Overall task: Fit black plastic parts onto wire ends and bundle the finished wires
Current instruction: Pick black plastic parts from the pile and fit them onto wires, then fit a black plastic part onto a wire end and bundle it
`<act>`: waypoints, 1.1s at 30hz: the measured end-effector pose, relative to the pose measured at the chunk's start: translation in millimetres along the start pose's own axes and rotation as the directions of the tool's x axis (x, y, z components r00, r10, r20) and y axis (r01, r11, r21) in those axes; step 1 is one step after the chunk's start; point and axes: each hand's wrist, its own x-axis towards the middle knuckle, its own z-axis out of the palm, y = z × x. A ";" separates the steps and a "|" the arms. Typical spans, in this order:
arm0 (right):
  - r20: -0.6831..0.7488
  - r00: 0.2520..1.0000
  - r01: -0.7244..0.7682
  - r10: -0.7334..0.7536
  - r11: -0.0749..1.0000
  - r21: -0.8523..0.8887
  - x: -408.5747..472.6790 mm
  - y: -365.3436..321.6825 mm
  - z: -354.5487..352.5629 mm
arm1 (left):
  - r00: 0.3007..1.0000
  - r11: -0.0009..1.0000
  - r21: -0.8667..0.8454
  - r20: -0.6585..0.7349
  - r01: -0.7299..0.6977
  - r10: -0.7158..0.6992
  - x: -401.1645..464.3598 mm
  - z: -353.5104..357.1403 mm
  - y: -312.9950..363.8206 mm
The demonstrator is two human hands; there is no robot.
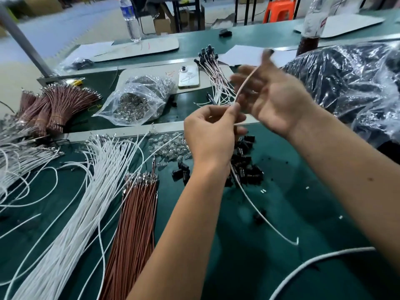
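My left hand (pixel 211 132) pinches a white-and-pink wire pair (pixel 245 84) between thumb and fingers above the green table. The wire runs up past my right hand (pixel 275 96), which is blurred with its fingers spread; a dark part (pixel 268 51) shows at its raised fingertip. The white wire's tail (pixel 266 219) hangs down below my left hand. Loose black plastic parts (pixel 244 167) lie under my hands. Finished wires with black ends (pixel 216 74) are piled behind. White wires (pixel 86 191) and brown wires (pixel 134 224) lie at the left.
A plastic bag of metal terminals (pixel 134 102) and a phone (pixel 188 76) lie behind. Tied brown wire bundles (pixel 54 107) sit far left. A big clear bag of black parts (pixel 357 83) fills the right. Clear sleeves (pixel 171 146) lie mid-table. Bottles (pixel 129 18) stand at the back.
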 end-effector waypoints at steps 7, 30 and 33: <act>-0.185 0.983 -0.067 0.017 0.961 -0.267 84.5 -10.3 15.0 | 0.988 0.953 0.291 -0.100 -0.081 0.115 81.3 34.5 -9.1; -0.119 0.990 -0.109 -0.077 0.122 -0.987 288.8 26.9 -14.3 | 0.994 0.196 0.980 -0.058 0.038 0.098 238.9 -2.5 -27.2; -0.276 0.960 -0.187 -0.049 0.619 -0.763 294.8 23.7 -9.7 | 0.976 0.387 0.915 0.032 -0.114 0.214 231.4 16.5 -27.7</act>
